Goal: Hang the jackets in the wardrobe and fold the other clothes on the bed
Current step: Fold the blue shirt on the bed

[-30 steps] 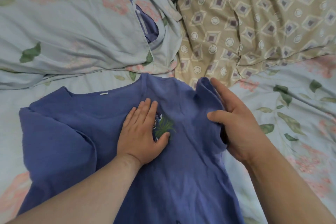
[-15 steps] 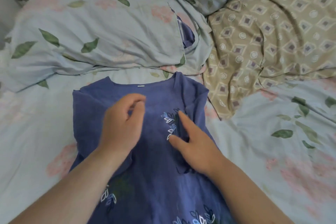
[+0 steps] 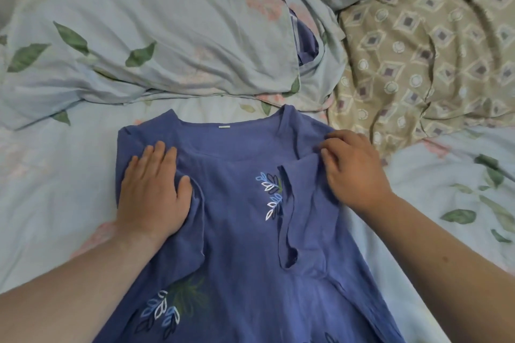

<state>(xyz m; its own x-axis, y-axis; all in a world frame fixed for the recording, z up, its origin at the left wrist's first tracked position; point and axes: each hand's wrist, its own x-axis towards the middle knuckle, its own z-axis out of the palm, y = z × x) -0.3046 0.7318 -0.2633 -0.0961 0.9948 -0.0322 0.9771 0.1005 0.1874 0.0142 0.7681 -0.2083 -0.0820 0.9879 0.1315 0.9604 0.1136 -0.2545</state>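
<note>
**Desk:** Where's the garment?

**Photog:** Blue top (image 3: 242, 245) lies flat on the bed sheet (image 3: 55, 203), neckline pointing away from the person. Both sleeves are folded in over the front. A white-and-blue leaf embroidery (image 3: 271, 195) sits betw. the two hands. A 2nd sprig (image 3: 161, 312) is nearer the person, below the L wrist.

**Desk:** And the hands?

**Photog:** L hand (image 3: 152, 192) lies palm-down on one folded-in sleeve, fingers straight & close together. It presses the cloth and grips nothing. R hand (image 3: 354, 170) is on the opp. shoulder fold, fingers bent, thumb at the fold's corner. Can't tell whether it pinches the fabric or only rests there.

**Desk:** Beyond the hands?

**Photog:** A small pale neck label (image 3: 224, 127) is just past the fingertips, betw. both hands. Further out from the L hand lies a pillow (image 3: 139, 36) in a pale floral case w/ green leaves, near the collar. Out past the R hand is a crumpled tan cover (image 3: 418, 50) w/ a diamond print, its edge just beside the R knuckles.
</note>
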